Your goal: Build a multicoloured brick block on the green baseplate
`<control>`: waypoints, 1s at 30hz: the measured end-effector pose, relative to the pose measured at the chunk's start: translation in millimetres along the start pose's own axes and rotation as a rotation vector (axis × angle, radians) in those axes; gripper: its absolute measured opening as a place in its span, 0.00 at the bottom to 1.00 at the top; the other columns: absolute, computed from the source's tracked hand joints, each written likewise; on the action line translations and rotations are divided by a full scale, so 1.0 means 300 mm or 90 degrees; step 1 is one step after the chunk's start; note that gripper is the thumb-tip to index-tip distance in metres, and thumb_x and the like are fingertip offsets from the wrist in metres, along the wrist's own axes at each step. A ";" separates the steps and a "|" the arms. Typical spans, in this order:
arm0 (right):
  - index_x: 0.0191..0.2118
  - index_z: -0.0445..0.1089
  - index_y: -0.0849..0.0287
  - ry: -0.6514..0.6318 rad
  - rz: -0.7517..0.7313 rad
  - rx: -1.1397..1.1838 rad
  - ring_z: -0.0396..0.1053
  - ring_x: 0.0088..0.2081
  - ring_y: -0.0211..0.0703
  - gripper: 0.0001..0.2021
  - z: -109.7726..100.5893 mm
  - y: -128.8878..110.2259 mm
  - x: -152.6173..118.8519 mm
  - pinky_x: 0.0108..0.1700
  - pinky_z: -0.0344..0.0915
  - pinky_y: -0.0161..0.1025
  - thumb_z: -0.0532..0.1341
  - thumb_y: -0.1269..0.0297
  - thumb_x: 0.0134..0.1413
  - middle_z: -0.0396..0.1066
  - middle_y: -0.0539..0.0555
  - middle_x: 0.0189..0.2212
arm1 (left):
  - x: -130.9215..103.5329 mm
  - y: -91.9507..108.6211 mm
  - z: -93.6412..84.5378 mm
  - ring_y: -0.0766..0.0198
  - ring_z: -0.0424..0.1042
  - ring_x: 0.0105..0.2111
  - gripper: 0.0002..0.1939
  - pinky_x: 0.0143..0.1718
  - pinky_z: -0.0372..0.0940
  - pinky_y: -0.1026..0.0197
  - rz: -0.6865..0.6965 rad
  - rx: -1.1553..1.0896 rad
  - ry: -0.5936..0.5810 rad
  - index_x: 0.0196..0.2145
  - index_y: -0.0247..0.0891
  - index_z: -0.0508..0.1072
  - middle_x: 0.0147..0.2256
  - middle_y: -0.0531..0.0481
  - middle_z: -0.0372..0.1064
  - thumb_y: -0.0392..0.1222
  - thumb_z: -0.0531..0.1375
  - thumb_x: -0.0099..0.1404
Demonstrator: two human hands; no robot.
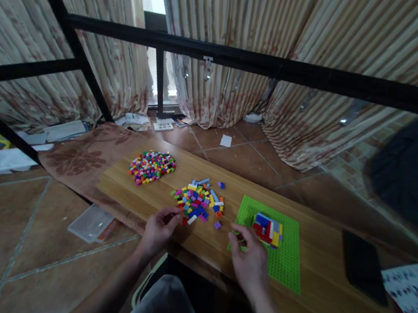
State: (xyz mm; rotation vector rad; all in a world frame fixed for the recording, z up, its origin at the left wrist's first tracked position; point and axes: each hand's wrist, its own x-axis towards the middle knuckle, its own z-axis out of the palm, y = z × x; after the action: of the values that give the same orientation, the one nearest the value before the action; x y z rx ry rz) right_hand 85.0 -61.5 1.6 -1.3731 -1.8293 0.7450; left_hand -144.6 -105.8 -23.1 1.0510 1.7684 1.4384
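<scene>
My left hand (pixel 159 227) is at the near-left edge of a loose pile of toy building bricks (pixel 197 200). Its thumb and forefinger curl together beside a red brick (pixel 184 221); whether something small sits between them I cannot make out. My right hand (pixel 250 255) hovers over the left part of a green baseplate (pixel 288 267), fingertips drawn close in a pinch. What those fingers hold, if anything, is too small to tell. Just beyond them, a low build of red, blue, yellow and grey bricks (pixel 266 230) stands on the baseplate. A purple brick (pixel 217 225) lies between the hands.
A heap of smaller coloured bricks (pixel 152 166) lies at the left of the wooden bench (pixel 321 252). A dark flat object (pixel 363 266) and a printed sheet (pixel 413 297) are at the right. A clear plastic box (pixel 92 223) rests on the floor. A black metal rail (pixel 250 60) crosses ahead.
</scene>
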 end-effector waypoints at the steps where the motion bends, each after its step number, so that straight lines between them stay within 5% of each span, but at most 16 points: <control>1: 0.42 0.72 0.56 -0.031 -0.016 -0.019 0.70 0.37 0.43 0.12 0.029 -0.011 0.002 0.42 0.66 0.42 0.55 0.61 0.58 0.73 0.54 0.39 | -0.001 -0.006 -0.008 0.62 0.73 0.33 0.12 0.37 0.67 0.61 0.017 0.029 -0.013 0.37 0.35 0.76 0.33 0.48 0.76 0.44 0.61 0.58; 10: 0.43 0.71 0.59 -0.049 -0.056 -0.212 0.69 0.42 0.47 0.12 0.143 -0.027 0.129 0.46 0.62 0.42 0.54 0.67 0.58 0.72 0.56 0.39 | -0.027 -0.010 0.001 0.61 0.72 0.39 0.13 0.42 0.67 0.59 0.201 0.279 -0.135 0.43 0.41 0.72 0.40 0.48 0.72 0.35 0.60 0.59; 16: 0.43 0.72 0.59 -0.046 -0.014 -0.255 0.70 0.41 0.46 0.11 0.158 -0.024 0.249 0.45 0.62 0.40 0.55 0.67 0.58 0.73 0.56 0.39 | -0.025 -0.015 0.005 0.61 0.72 0.40 0.09 0.43 0.67 0.59 0.208 0.309 -0.123 0.41 0.41 0.72 0.40 0.49 0.72 0.35 0.58 0.62; 30: 0.41 0.73 0.58 -0.078 -0.008 -0.308 0.69 0.41 0.46 0.10 0.185 0.020 0.277 0.44 0.61 0.39 0.57 0.65 0.57 0.73 0.56 0.38 | -0.009 -0.029 0.012 0.62 0.73 0.39 0.07 0.42 0.68 0.60 0.204 0.308 -0.094 0.41 0.41 0.72 0.40 0.48 0.72 0.39 0.56 0.66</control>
State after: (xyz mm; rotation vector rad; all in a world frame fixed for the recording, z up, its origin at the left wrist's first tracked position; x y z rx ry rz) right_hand 28.2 18.8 -18.3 -1.6396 -2.2097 0.3974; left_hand -141.8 -107.2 -32.3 1.7083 1.9502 1.0857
